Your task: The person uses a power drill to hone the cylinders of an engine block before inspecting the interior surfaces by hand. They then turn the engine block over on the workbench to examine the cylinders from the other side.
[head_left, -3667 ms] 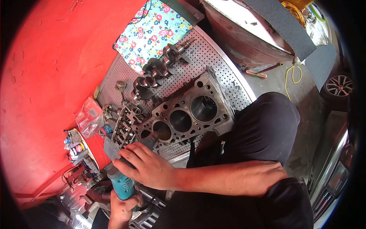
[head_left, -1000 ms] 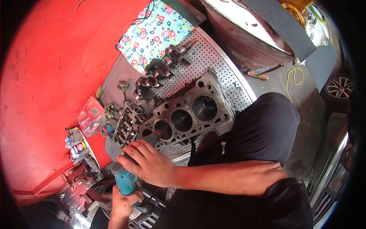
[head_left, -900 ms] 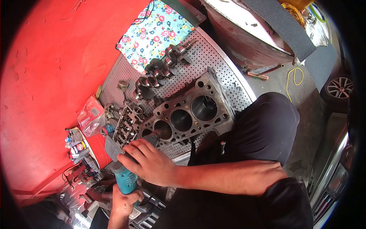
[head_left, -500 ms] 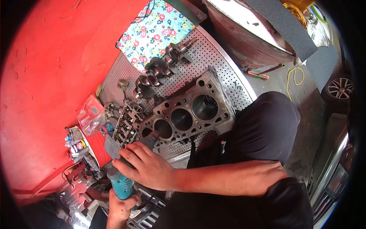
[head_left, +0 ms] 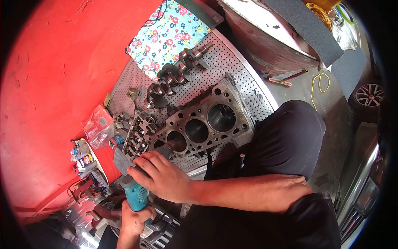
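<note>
Gripping one drill (head_left: 137,196): left hand (head_left: 134,218), right hand (head_left: 168,178), fingers wrapped; one block (head_left: 205,112), four bores (head_left: 197,130), by near edge of table (head_left: 224,52).

A perforated metal table (head_left: 248,83) carries an engine block (head_left: 207,125); beyond the block lie a crankshaft (head_left: 171,77) and floral cloth (head_left: 168,39), left of the block a piston (head_left: 133,91).

From where I grip, I can read no words or numbers. The red-and-yellow label (head_left: 87,159) on a bottle (head_left: 81,166), left of the frame below mid-height, and the plastic bag's (head_left: 98,135) pale patch (head_left: 102,121) above are too small.
</note>
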The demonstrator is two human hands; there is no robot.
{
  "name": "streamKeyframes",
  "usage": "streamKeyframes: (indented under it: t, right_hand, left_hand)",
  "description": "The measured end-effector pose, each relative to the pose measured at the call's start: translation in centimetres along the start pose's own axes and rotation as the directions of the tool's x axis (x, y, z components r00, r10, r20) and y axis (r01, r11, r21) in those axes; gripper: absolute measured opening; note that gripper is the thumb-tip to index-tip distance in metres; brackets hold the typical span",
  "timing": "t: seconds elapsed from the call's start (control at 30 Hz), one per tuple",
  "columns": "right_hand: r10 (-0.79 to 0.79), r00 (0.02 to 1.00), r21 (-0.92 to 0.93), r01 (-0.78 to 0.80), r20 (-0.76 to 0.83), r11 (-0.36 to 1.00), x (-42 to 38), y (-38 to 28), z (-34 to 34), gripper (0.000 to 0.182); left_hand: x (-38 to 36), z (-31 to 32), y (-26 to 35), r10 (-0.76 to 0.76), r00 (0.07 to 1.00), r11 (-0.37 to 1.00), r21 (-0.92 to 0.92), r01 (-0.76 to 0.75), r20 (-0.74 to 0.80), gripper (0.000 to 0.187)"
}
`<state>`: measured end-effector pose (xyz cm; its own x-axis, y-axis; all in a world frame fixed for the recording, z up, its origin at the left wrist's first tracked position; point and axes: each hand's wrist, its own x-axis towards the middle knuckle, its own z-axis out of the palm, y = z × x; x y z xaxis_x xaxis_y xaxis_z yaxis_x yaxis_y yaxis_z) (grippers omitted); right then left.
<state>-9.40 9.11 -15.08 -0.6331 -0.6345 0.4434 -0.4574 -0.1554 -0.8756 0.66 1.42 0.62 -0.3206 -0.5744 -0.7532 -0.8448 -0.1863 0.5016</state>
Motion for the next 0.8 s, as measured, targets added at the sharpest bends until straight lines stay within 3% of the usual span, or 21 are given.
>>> streamKeyframes:
  t: [0.8]
  right_hand:
    - [0.004, 1.0, -0.013, -0.004, -0.01, 1.0, 0.2, -0.2, 0.0, 0.054]
  left_hand:
    - [-0.2, -0.5, 0.4, -0.054, 0.999, 0.999, -0.007, 0.054, 0.002, 0.025]
